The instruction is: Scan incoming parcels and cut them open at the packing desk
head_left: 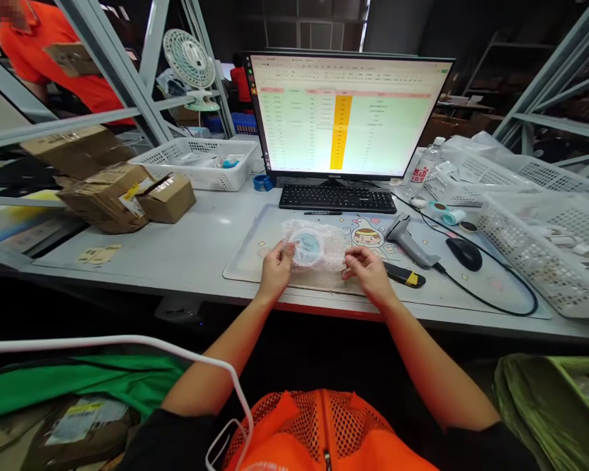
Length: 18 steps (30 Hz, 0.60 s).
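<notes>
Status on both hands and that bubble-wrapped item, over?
Left hand gripping bubble-wrapped item, left end. Right hand at right end, grip unclear. Black-and-yellow cutter close beside right hand.

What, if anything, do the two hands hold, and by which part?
A clear bubble-wrap packet with a round, pale-blue item inside: the left hand grips its left edge, the right hand its right edge.

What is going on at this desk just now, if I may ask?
A person in an orange vest is handling a bubble-wrapped packet with a round, pale-blue item inside. The left hand grips one end and the right hand the other, over the desk mat. A scanner and a cutter lie to the right.
</notes>
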Motion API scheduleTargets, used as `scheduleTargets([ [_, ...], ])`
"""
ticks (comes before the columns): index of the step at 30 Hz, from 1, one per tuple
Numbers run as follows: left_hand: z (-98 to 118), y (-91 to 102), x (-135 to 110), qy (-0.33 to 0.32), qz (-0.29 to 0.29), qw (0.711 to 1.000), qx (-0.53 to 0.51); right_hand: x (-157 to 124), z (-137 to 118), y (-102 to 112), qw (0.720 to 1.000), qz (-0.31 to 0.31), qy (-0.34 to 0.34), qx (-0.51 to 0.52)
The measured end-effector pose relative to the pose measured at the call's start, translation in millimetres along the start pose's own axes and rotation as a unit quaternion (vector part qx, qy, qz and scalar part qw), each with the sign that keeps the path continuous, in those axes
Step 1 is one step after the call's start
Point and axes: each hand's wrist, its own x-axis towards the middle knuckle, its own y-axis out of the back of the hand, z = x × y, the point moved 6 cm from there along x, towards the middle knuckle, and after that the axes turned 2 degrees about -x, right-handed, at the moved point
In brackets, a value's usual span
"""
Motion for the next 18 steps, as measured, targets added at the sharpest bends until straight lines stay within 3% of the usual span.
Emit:
scheduleTargets([
  [4,7,-16.7,-6,-0.019,0.004,0.999,-0.049,1,3,-17,0.998,-0.046,-0.027,0.028],
  [9,24,-26.5,-16,-0.05,0.053,0.995,-0.066,8,6,-27,0.994,-0.067,-0.086,0.024],
  [12,34,-26.4,-11,-0.062,0.064,0.982,-0.169,10,11,-32,0.988,-0.095,-0.122,0.014],
  [15,32,2.0,8,-0.031,0.132,0.949,-0.286,12,11,-19,0.989,-0.068,-0.129,0.019],
  [16,32,19.3,13,-0.044,0.176,0.947,-0.265,12,10,-10,0.991,-0.045,-0.125,0.023],
  [18,38,52.2,21,-0.109,0.239,0.958,-0.112,13,8,11,0.992,0.001,-0.12,0.029],
])
